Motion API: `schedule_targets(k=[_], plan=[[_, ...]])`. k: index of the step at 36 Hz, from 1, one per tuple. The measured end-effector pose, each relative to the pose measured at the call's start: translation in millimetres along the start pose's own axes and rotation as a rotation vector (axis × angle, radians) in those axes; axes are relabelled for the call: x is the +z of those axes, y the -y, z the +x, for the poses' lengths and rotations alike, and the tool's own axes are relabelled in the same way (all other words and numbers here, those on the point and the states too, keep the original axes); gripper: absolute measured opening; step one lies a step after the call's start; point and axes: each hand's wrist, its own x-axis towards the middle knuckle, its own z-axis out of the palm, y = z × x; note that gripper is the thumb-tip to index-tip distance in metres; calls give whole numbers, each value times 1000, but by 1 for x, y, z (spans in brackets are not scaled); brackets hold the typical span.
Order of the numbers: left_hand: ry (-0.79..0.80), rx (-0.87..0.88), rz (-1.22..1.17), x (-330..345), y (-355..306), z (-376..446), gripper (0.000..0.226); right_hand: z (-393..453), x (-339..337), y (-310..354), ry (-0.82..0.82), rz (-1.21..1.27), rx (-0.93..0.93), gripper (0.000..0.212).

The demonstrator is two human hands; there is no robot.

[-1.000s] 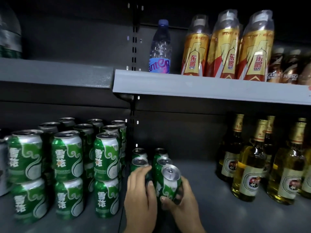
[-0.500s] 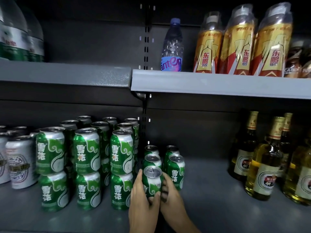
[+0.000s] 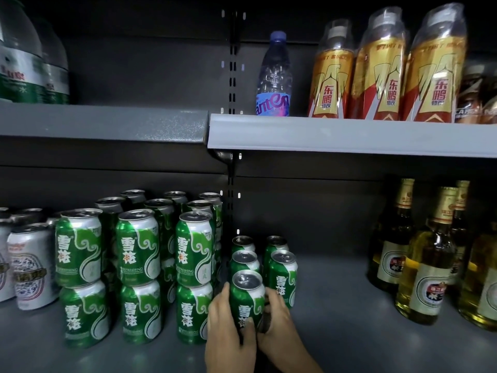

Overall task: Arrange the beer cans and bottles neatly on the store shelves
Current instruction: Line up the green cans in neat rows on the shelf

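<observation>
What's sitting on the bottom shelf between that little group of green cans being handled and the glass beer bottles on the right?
Nothing: in the head view, bare grey shelf runs from the green cans to the glass beer bottles.

Upright green can fronting left row

Both hands, the left hand and right hand, close round the front green can. Hard against the left hand: the stacked green cans, two high, no gap to pass. Directly behind the held can: four more cans in two files, blocking. Right of the right hand: bare lower shelf, open as far as the beer bottles. Overhead, clear room up to the upper shelf edge.
</observation>
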Motion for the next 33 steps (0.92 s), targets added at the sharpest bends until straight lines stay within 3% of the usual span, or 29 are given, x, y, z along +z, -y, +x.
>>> schedule_targets(k=[4,6,11,13,15,19,22,23,24,27,31,33], plan=[[-54,105,-27,3,-5,-3,84,-3,-1,9,-21,-30,-21,58],[-83,150,-33,3,-6,-3,96,-3,0,5,-13,-11,-25,63],[-21,197,154,6,-4,-2,112,-4,-1,2,60,41,-26,64],[-44,265,250,5,-4,1,110,-8,-8,1,10,-12,-52,50],[-43,349,307,0,-3,9,103,-9,-23,-1,-184,-64,1,23],[-26,436,331,-2,2,16,84,10,-49,-6,-423,96,46,49],[27,394,329,-1,1,12,103,33,-52,-3,-276,-55,143,102],[35,385,325,-1,1,11,106,39,-50,-2,-232,-75,145,111],[36,379,324,-1,0,11,108,42,-48,-1,-202,-90,151,111],[32,366,330,0,0,13,106,43,-48,-9,-274,-174,144,84],[-87,440,285,5,1,14,63,36,-58,-6,-468,-155,122,75],[-155,457,302,11,5,16,57,35,-65,5,-522,-32,77,77]])
